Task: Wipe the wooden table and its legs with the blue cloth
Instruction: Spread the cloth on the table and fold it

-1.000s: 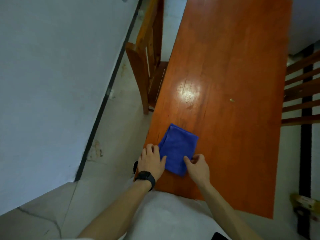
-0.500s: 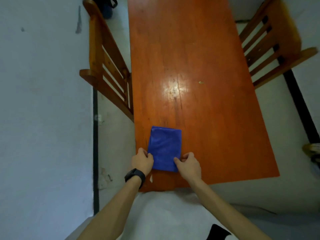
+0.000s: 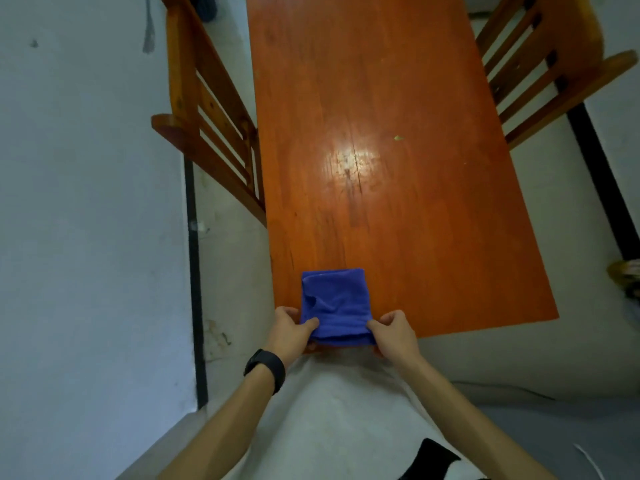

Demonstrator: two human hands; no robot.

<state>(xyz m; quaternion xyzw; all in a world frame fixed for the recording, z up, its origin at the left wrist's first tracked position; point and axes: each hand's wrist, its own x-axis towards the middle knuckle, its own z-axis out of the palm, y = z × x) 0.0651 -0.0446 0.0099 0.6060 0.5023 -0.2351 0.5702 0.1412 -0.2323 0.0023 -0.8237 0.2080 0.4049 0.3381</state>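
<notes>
A folded blue cloth (image 3: 334, 303) lies at the near left corner of the long orange-brown wooden table (image 3: 398, 202), its near end hanging slightly over the edge. My left hand (image 3: 290, 329), with a black watch on the wrist, pinches the cloth's near left corner. My right hand (image 3: 394, 332) pinches its near right corner. The table legs are hidden under the top. A small pale crumb (image 3: 398, 137) sits mid-table.
A wooden chair (image 3: 211, 123) stands against the table's left side, close to the white wall (image 3: 86, 202). Another wooden chair (image 3: 550, 67) stands at the right. A yellowish object (image 3: 625, 271) lies on the floor at the far right edge.
The view has swung so the table now runs straight ahead. Both hands have drawn the cloth toward the near edge and closed on its near corners, bunching it slightly.
</notes>
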